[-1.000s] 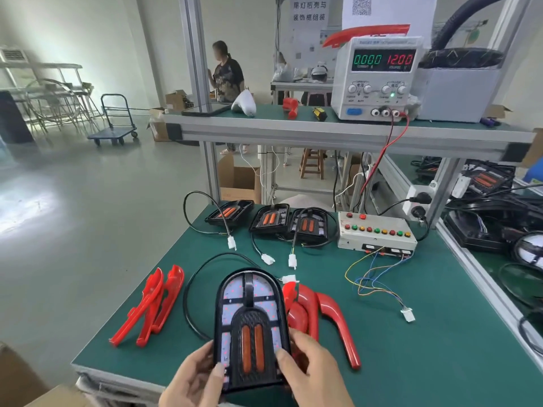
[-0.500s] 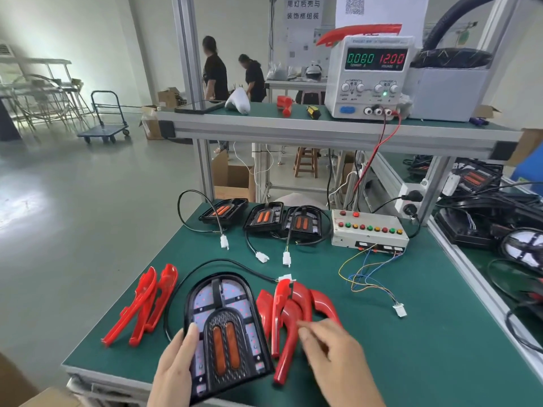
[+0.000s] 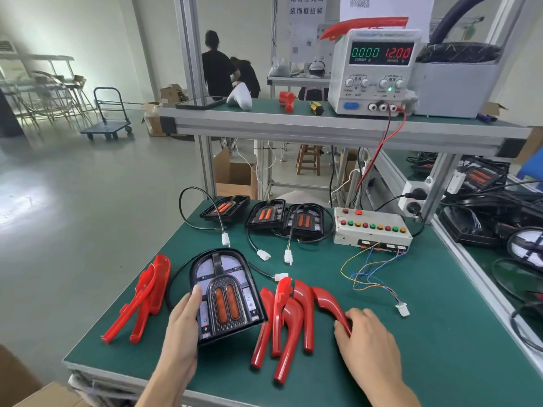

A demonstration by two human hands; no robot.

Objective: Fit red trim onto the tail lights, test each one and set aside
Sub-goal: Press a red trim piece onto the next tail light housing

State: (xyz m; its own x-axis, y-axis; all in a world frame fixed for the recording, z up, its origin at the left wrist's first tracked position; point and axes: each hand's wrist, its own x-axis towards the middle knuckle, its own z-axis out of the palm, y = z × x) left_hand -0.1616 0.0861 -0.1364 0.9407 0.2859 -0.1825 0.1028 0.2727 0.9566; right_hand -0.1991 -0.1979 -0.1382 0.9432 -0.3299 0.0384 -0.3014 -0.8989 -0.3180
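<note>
A black arch-shaped tail light [image 3: 225, 292] with two orange lenses lies near the front of the green table [image 3: 440, 333]. My left hand [image 3: 183, 321] grips its lower left edge, thumb on top. Its black cable ends in a white plug [image 3: 281, 277]. Just right of it lies a pile of several glossy red trim pieces [image 3: 289, 321]. My right hand [image 3: 364, 336] grips the rightmost red trim piece [image 3: 326, 301] at its lower end. Two more red trim pieces [image 3: 144, 301] lie to the left.
Three tail lights [image 3: 266, 214] with loose white plugs sit at the back of the table. A switch box [image 3: 371, 227] with coloured buttons trails thin wires to a white connector [image 3: 402, 309]. On the shelf a power supply [image 3: 379, 71] reads 0.000 and 12.00. Two people stand behind.
My right hand left the tail light, moved right across the pile and took hold of the rightmost trim piece. My left hand shifted the tail light to the left.
</note>
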